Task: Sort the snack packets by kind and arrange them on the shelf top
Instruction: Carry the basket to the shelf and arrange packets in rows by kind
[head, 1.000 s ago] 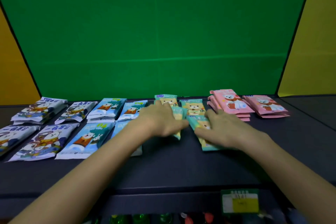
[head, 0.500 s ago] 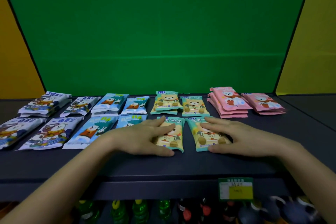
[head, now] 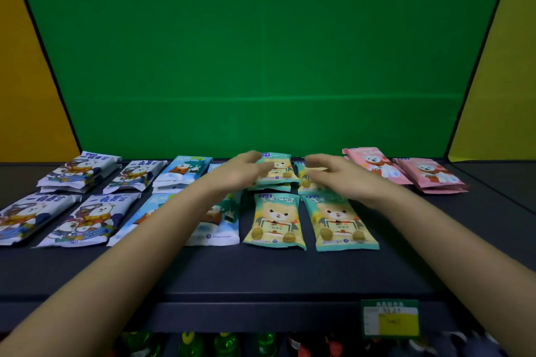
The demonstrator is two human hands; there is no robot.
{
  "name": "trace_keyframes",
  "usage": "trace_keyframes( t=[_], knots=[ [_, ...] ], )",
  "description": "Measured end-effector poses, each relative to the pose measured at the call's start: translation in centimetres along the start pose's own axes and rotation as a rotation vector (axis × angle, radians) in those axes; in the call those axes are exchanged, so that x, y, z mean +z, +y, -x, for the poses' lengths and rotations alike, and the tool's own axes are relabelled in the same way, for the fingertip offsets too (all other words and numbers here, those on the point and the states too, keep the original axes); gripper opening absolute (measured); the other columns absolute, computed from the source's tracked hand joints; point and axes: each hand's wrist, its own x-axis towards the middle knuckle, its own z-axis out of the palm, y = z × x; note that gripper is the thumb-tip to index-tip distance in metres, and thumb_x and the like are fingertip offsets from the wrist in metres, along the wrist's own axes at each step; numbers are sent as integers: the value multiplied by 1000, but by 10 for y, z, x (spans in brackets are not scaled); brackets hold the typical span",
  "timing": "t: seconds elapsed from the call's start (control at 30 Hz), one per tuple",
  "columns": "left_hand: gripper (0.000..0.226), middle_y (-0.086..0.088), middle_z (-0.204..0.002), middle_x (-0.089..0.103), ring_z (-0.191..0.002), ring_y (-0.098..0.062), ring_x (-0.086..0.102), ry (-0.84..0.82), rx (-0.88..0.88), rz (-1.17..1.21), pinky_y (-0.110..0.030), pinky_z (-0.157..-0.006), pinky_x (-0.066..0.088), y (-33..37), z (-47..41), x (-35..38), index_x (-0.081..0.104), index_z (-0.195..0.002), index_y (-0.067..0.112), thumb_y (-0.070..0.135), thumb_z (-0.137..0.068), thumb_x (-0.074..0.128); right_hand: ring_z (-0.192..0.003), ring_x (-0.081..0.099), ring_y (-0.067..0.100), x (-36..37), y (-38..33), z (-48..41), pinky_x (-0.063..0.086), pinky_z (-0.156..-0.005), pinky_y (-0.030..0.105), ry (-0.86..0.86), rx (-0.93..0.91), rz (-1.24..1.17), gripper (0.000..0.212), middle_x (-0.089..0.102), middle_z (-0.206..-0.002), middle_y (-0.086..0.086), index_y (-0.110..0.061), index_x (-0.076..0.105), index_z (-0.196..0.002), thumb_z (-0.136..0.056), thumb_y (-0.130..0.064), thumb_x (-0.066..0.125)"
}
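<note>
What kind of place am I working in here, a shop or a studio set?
Probably a mock shop display in a studio: a dark shelf top with a price tag on its front edge, drink bottles stocked below, and a plain green backdrop behind.

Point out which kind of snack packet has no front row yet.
The pink packets at the right end: they sit only in the back row, while the white, blue and teal kinds each have packets lying in front too.

Left of my grips: four white-navy packets (head: 84, 219), four blue packets (head: 182, 172). Under and before them: four teal bear packets (head: 275, 220). Right: two pink stacks (head: 429, 177), depth unclear.
</note>
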Motion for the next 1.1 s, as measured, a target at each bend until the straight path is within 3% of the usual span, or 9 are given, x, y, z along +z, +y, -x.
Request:
trace_keyframes(
  t=[0.13, 0.2, 0.27, 0.37, 0.63, 0.7, 0.77, 0.97, 1.1],
  knots=[
    [59, -15, -149, 35, -134, -29, 37, 48, -138, 20, -39, -110, 31, -7, -45, 4, 32, -142, 3, 36, -96, 47, -127, 45, 21, 21, -9, -45, 34, -106, 32, 30, 120, -131, 50, 43, -143, 5, -7, 32, -143, -98, -22, 45],
    [56, -19, -142, 43, -127, -33, 44, 42, -184, 27, -44, -106, 37, -11, -60, 7, 38, -137, 0, 36, -95, 48, -108, 53, 19, 29, -10, -62, 45, -88, 30, 41, 180, -146, 41, 53, -124, 6, -9, 40, -135, -97, -22, 45],
    [47, -21, -126, 54, -108, -31, 54, 27, -205, 74, -39, -90, 45, -13, -68, 9, 45, -126, -4, 30, -94, 49, -93, 51, 18, 36, -11, -71, 42, -70, 26, 41, 241, -133, 36, 55, -114, 8, -6, 45, -127, -95, -22, 47],
    [19, -13, -84, 53, -74, -22, 46, 48, -220, 109, -29, -64, 34, -15, -70, 11, 50, -101, 1, 18, -94, 50, -97, 45, 18, 43, -7, -79, 37, -78, 28, 26, 278, -66, 44, 54, -120, 13, -2, 45, -131, -93, -23, 51],
    [28, -19, -111, 60, -93, -25, 55, 67, -247, 193, -32, -78, 45, -22, -76, 12, 49, -118, -4, 9, -93, 51, -120, 50, 27, 48, -9, -83, 42, -94, 33, 63, 305, -100, 49, 51, -134, 11, -5, 43, -135, -90, -19, 56],
    [36, -20, -121, 57, -106, -29, 57, 79, -240, 184, -37, -92, 48, -24, -78, 13, 46, -124, -3, 11, -91, 52, -120, 51, 28, 49, -7, -84, 43, -96, 35, 49, 307, -124, 48, 52, -134, 12, -6, 44, -134, -90, -18, 57],
    [43, -22, -127, 54, -115, -33, 54, 81, -239, 147, -44, -99, 45, -25, -80, 15, 43, -130, -1, 11, -90, 51, -118, 52, 28, 50, -6, -84, 44, -93, 35, 49, 303, -125, 46, 54, -131, 13, -7, 46, -133, -89, -17, 57],
    [38, -20, -128, 52, -117, -31, 51, 106, -213, -8, -36, -95, 43, -14, -71, 18, 43, -128, 0, 13, -93, 46, -93, 56, 25, 37, -12, -72, 45, -71, 30, 48, 253, -67, 37, 58, -110, 12, 0, 52, -125, -90, -14, 54],
    [42, -22, -136, 45, -123, -33, 45, 249, -94, -241, -36, -97, 38, 2, -54, 16, 36, -134, -3, 13, -96, 41, -129, 46, 24, -3, -2, -44, 34, -107, 32, 125, 136, -33, 43, 48, -141, 10, -5, 44, -136, -94, -8, 49]
  ],
)
